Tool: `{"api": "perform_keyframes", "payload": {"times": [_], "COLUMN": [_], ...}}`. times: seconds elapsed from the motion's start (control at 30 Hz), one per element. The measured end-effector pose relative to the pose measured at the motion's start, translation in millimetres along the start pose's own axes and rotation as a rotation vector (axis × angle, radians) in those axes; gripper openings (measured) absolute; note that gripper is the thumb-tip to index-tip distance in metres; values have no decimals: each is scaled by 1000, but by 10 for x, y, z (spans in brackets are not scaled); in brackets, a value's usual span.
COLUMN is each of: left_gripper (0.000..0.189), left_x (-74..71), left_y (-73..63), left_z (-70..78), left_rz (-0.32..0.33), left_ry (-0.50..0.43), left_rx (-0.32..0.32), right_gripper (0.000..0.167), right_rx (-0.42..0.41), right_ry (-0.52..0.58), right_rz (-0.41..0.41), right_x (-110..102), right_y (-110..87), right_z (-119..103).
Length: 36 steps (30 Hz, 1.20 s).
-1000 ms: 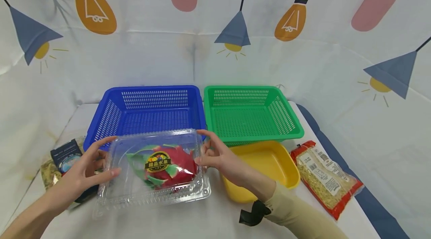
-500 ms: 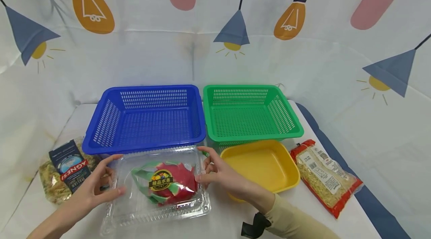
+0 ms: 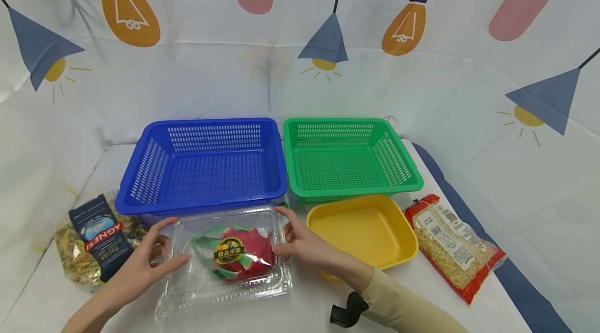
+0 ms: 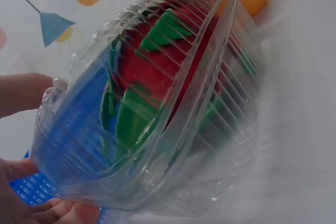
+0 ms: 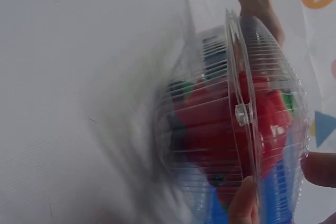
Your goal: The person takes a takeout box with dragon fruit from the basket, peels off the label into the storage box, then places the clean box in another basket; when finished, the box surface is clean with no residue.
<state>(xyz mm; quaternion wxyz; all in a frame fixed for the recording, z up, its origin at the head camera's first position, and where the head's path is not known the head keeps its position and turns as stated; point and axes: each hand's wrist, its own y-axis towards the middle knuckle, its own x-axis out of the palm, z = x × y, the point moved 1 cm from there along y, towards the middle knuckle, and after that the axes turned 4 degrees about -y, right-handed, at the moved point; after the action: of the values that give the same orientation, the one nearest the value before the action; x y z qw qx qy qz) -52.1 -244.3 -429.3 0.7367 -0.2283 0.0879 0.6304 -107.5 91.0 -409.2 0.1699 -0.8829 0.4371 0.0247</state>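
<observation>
Both hands hold a clear plastic clamshell box (image 3: 189, 283) by its two sides, in front of the blue basket. Inside lies a red and green dragon fruit (image 3: 259, 256), seen through the lid, which bears a round black and gold label (image 3: 229, 250). My left hand (image 3: 146, 265) grips the left side, thumb on the lid and index finger at the far corner. On the opposite side my right hand (image 3: 307, 243) grips the box the same way. In the left wrist view the lid (image 4: 79, 129) appears down. The right wrist view shows a snap button (image 5: 243, 114) on the rim.
Behind stand a blue basket (image 3: 215, 176) and a green basket (image 3: 335, 166). A yellow tub (image 3: 363, 229) is right of the box. A pasta bag (image 3: 100, 236) lies at left, and a red-edged bag of grain-like food (image 3: 452, 247) at right.
The box has come down and nearer, away from the blue basket's front rim, then shifted slightly right. My left hand has moved right with it, uncovering more of the pasta bag.
</observation>
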Motion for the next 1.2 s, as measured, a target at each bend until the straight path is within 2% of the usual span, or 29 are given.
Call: {"api": "perform_keyframes", "payload": {"times": [0.13, 0.27, 0.47, 0.53, 0.63, 0.7, 0.77, 0.83, 0.9, 1.03, 1.2], "left_gripper": [79, 79, 79, 78, 78, 79, 80, 80, 79, 80, 81], "left_x": [10, 22, 40, 38, 31, 27, 25, 26, 33, 55, 60], "left_y": [36, 57, 78, 80, 81, 78, 75, 70, 67, 69, 70], "left_z": [-16, -55, -99, -102, -104, -108, -109, -113, -121, -132, -122], "left_rz": [15, 40, 39, 33, 31, 32, 38, 45, 49, 48, 53], "left_ry": [48, 53, 34, 32, 29, 28, 31, 29, 20, 3, 14], "left_rx": [-10, 23, 56, 55, 56, 51, 44, 35, 26, 12, 19], "right_gripper": [83, 83, 82, 80, 74, 65, 53, 42, 35, 32, 30], "right_rx": [-1, -25, -69, -83, -133, -201, -287, -347, -370, -338, -304], "right_ry": [-31, -90, -287, -372, -509, -591, -653, -685, -713, -779, -905], "right_rz": [5, -2, -2, 29, 120, 180, 202, 170, 109, -3, -55], "right_x": [0, -8, -28, -30, -9, 31, 88, 159, 235, 365, 458], "right_y": [43, 85, 114, 108, 79, 62, 52, 66, 103, 219, 377], "right_z": [5, 3, -6, -26, -96, -165, -245, -320, -379, -479, -593]}}
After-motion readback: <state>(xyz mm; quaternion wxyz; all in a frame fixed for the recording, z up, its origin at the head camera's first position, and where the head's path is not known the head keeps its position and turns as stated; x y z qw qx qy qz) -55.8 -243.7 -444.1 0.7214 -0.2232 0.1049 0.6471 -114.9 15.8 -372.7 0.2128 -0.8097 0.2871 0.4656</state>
